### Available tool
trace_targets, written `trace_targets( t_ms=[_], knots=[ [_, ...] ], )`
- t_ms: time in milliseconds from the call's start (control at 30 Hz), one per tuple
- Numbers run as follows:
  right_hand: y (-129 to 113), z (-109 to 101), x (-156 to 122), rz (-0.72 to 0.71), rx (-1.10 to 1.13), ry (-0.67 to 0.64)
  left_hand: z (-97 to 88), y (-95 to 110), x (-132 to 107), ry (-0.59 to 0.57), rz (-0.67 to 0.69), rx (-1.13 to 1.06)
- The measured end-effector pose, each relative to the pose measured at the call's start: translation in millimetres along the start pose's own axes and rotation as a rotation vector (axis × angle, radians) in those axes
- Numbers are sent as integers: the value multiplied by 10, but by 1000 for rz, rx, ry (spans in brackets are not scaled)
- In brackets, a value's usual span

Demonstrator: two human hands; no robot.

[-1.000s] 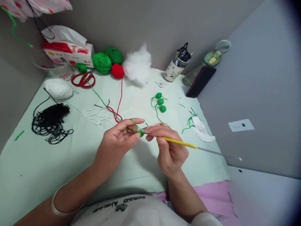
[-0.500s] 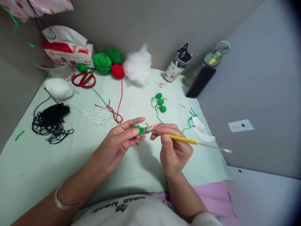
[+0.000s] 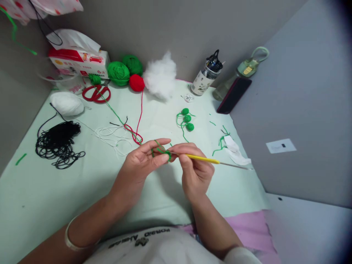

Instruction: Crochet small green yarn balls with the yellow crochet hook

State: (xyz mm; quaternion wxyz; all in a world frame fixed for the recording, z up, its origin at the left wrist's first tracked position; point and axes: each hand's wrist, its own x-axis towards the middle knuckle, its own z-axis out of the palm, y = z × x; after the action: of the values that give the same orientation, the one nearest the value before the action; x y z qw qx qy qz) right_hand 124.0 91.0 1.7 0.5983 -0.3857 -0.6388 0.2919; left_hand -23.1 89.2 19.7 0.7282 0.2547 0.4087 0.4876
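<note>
Left hand (image 3: 140,165) fingers pinch green crochet piece (image 3: 165,153); right hand (image 3: 196,172) fingers clamp yellow hook (image 3: 203,159) — risk: slack green yarn (image 3: 157,144), loop may slip off.

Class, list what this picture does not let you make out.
Tip of crochet hook: head view, hidden between right hand and green yarn piece.
Shape of green yarn piece: head view, mostly covered by left hand.
Print on tissue box: head view, too small, blurred.
Top of patterned cloth: head view, cut off by upper edge.
</note>
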Motion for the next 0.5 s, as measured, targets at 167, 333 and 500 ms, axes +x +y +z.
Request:
trace_targets(
  t_ms=[167, 333, 500],
  knots=[
    [42, -3, -94, -242, -353, -55, 6, 1, 13, -33, -107, -113],
    [28, -51, -29, -16, -84, 91, -30, 27, 57, -64, -177, -232],
    [15, -25, 59, 342, 420, 73, -16, 49, 38, -63, -80, -97]
  ],
)
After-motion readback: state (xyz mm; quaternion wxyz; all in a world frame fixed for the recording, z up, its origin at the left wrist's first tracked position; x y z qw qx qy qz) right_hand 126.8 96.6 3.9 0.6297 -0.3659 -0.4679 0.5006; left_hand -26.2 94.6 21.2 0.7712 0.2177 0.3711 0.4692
